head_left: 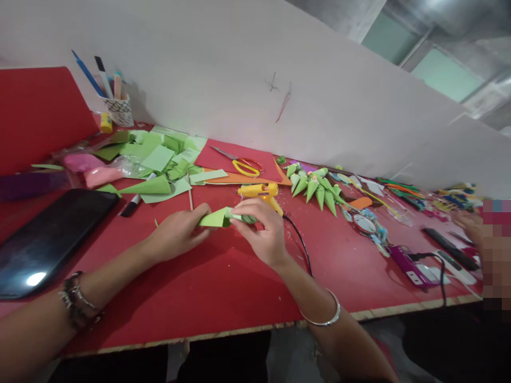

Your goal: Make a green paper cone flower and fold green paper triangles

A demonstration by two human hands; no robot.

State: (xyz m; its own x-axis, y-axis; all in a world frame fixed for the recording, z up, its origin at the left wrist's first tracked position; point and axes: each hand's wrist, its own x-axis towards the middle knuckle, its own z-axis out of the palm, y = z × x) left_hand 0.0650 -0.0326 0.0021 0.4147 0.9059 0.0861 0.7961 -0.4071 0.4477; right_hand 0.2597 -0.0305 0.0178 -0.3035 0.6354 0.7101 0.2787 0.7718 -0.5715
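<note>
The left forearm (120, 270) slants up from the lower left, bare, bringing the left hand (178, 232) to the left of the yellow glue gun (255, 190) and nearer the body. Its wrist is nearly straight, the thumb and fingers closed together in a pinch, pointing right. The right forearm (301, 282) rises from the lower right, leaning left. The right hand (263, 230) sits just on the body side of the glue gun, back upward, wrist bent leftward, thumb and index finger pinched, the two hands close but apart.
</note>
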